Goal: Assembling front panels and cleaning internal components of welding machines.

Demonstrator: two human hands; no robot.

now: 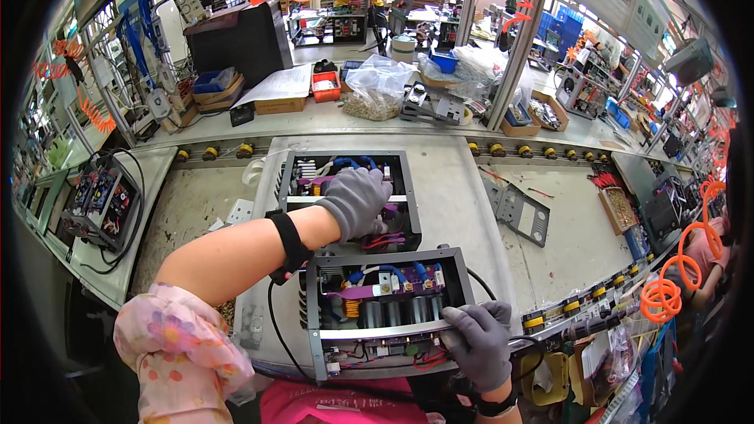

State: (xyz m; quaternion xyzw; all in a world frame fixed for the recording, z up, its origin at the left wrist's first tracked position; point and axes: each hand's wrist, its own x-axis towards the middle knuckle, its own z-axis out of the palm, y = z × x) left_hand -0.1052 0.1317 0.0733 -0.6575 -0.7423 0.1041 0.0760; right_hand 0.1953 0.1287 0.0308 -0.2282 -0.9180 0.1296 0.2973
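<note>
"How's the near chassis [377,335]?"

"Boxy dark metal, smooth black cylinders [399,312] inside, left of the right hand [481,343], whose bent fingers touch its corner, grip unclear."

"Left hand [353,201]?"

"Fingers curled over the far chassis [409,188]; clamped, I can't tell."

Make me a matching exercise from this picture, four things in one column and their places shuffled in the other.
1. left hand
2. right hand
3. perforated plate
4. clear plastic bag

A. beside the red-orange tray
B. at the nearer open case's right side
C. over the farther open case
D. lying right of the farther open case

Pairs: 1-C, 2-B, 3-D, 4-A
</note>
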